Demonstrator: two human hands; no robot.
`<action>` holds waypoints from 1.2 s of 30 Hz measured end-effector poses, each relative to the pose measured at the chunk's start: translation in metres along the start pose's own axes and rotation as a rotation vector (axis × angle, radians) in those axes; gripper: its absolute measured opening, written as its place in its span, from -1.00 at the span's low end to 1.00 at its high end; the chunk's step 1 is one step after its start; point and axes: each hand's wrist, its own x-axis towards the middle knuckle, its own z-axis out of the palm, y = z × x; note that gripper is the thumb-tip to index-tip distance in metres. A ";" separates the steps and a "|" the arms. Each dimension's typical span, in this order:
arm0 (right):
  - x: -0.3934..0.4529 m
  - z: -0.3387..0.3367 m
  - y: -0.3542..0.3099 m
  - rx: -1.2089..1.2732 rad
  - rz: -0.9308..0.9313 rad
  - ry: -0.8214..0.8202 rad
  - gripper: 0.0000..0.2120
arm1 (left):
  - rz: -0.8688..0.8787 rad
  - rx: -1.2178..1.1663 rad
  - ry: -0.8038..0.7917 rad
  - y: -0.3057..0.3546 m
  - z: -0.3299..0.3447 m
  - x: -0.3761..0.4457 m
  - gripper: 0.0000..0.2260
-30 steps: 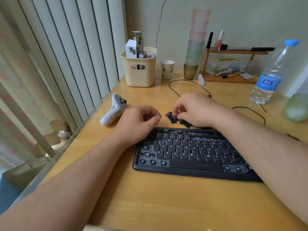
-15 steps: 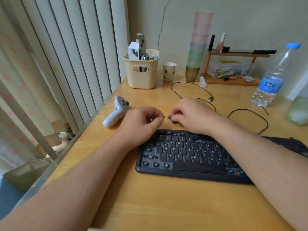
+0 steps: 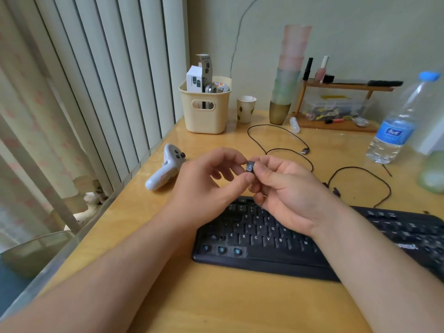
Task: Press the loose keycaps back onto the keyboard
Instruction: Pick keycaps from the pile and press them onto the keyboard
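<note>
The small keycap (image 3: pixel 250 167) was pinched between both the left hand (image 3: pixel 206 181) and the right hand (image 3: pixel 286 188), held above the keyboard (image 3: pixel 264 239) at its 12 o'clock edge, and would best be squared over its matching bare stem before being pressed down.

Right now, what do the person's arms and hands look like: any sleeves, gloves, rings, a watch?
Both forearms are bare right up to the bottom edge of the picture, with no sleeve in view. The left hand and the right hand wear no gloves. No ring, watch, wristband or bandage shows on either wrist or on the fingers that can be seen. No markings or cables are on the arms.
</note>
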 end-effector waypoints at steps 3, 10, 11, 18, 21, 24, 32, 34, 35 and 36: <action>0.000 0.000 0.002 0.017 0.022 -0.041 -0.80 | 0.022 0.003 0.013 0.000 0.000 -0.001 -0.83; -0.001 -0.002 -0.001 0.023 0.015 -0.046 -0.74 | 0.043 0.046 0.022 0.001 -0.003 -0.001 -0.82; -0.002 -0.002 -0.001 0.020 0.014 -0.049 -0.74 | 0.052 0.051 0.020 0.001 -0.003 -0.001 -0.81; -0.004 0.000 -0.002 0.010 -0.032 -0.034 -0.87 | 0.021 0.070 0.035 0.000 -0.005 -0.002 -0.83; -0.004 0.000 0.001 -0.098 -0.104 0.021 -0.89 | 0.002 0.089 0.018 -0.001 -0.005 -0.001 -0.85; -0.006 -0.001 0.001 -0.419 -0.248 0.098 -0.88 | -0.007 0.125 -0.014 -0.001 -0.007 -0.002 -0.90; -0.005 -0.010 0.001 -1.225 -0.729 0.278 -0.85 | -0.077 0.170 -0.077 -0.004 -0.008 -0.001 -0.88; -0.004 -0.010 0.002 -1.256 -0.775 0.271 -0.85 | -0.105 0.149 -0.076 -0.007 -0.007 -0.001 -0.89; -0.004 -0.010 0.002 -1.270 -0.792 0.268 -0.84 | -0.121 0.128 -0.076 -0.009 -0.007 -0.001 -0.89; -0.004 -0.010 0.001 -1.282 -0.802 0.266 -0.84 | -0.135 0.103 -0.075 -0.010 -0.007 -0.001 -0.88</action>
